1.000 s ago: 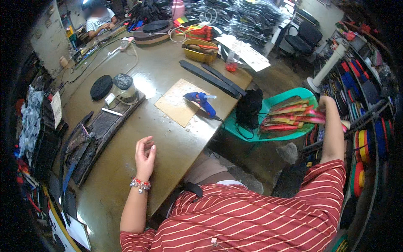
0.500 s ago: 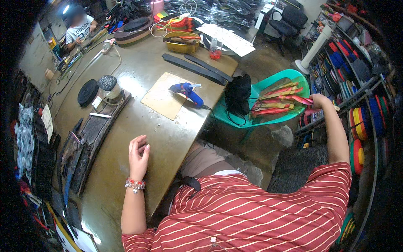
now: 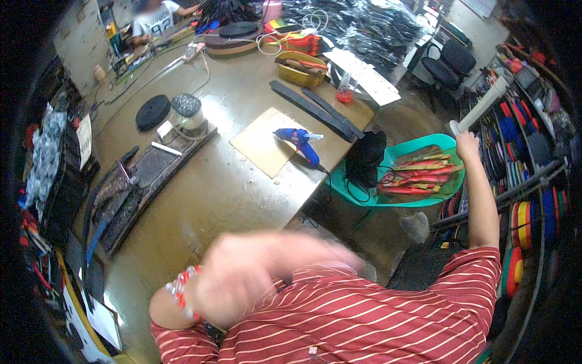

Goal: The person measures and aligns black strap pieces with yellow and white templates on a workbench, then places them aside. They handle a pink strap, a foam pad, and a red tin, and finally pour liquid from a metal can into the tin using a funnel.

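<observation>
We find passage across the tabletop between the dark board and the blue glue gun; black strips lie beyond the gun, and a black bundle obstructs the table side of the green chair.

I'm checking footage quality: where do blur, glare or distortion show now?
Head view: the left hand is smeared, probably by motion, the right hand clearer; same view: glare whitens the table beside the jar; same view: the shelf bends near the dark fisheye rim.

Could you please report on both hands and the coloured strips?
Left hand blurred, before the shirt. Right hand by the green chair, grip unclear. Strips on chair, black bundle beside them.
</observation>
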The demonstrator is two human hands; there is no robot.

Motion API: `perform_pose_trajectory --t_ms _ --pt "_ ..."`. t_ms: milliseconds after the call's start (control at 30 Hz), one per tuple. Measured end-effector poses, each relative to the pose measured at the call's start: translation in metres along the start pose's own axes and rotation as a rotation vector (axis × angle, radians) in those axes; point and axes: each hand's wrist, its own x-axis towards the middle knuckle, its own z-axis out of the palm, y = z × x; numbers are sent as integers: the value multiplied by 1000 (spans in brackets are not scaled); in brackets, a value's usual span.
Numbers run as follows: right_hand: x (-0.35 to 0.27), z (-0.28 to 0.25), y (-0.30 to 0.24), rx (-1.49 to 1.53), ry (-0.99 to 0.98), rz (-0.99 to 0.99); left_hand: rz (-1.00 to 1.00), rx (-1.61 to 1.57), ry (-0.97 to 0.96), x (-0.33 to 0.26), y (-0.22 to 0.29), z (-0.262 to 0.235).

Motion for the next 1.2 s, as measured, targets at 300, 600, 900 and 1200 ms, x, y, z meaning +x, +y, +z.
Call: perform_pose_trajectory --t_ms 300,600,900,1200 --pt "130 -50 -156 857 46 -6 346 -558 -368 59 1 79" --pt "225 -34 -243 807 26 -110 284 -218 -350 58 -13 43" --pt "276 -2 -240 788 80 -82 247 -115 -127 26 -10 43" --pt "338 -46 -122 823 688 44 605 -27 89 16 -10 21"
